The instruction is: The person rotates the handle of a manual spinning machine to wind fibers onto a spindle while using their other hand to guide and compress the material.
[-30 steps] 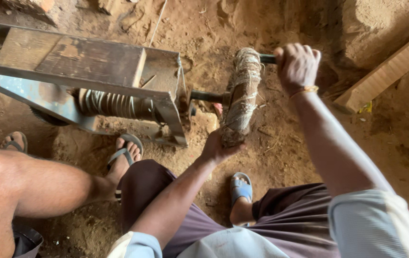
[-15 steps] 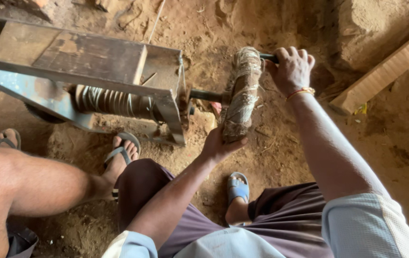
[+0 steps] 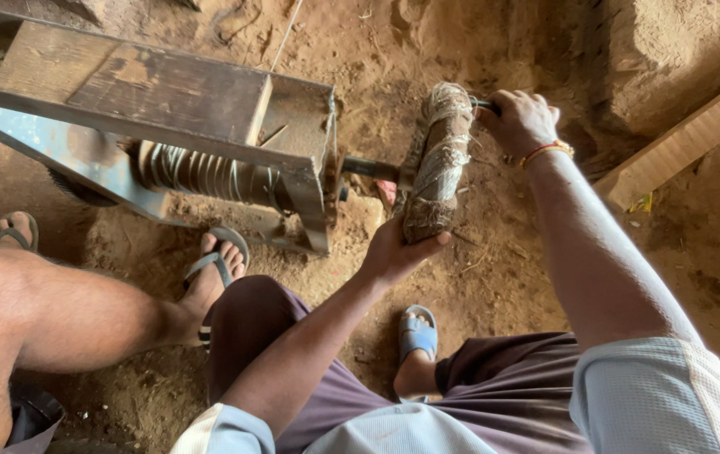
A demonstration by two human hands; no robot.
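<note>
Right hand (image 3: 521, 120) at one o'clock, fist wrapped tight round the dark handle (image 3: 484, 104). Left hand (image 3: 395, 250) cups the lower end of the rope-wound crank (image 3: 440, 164), fingers curled under it, dead centre. Shaft (image 3: 368, 168) runs to the frame (image 3: 166, 126) at ten o'clock.

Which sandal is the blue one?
The blue sandal between the person's knees, below the left hand. The two sandals to the left are grey and belong to another person.

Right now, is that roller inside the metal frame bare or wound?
Wound: pale cord coils cover the roller inside the metal frame.
</note>
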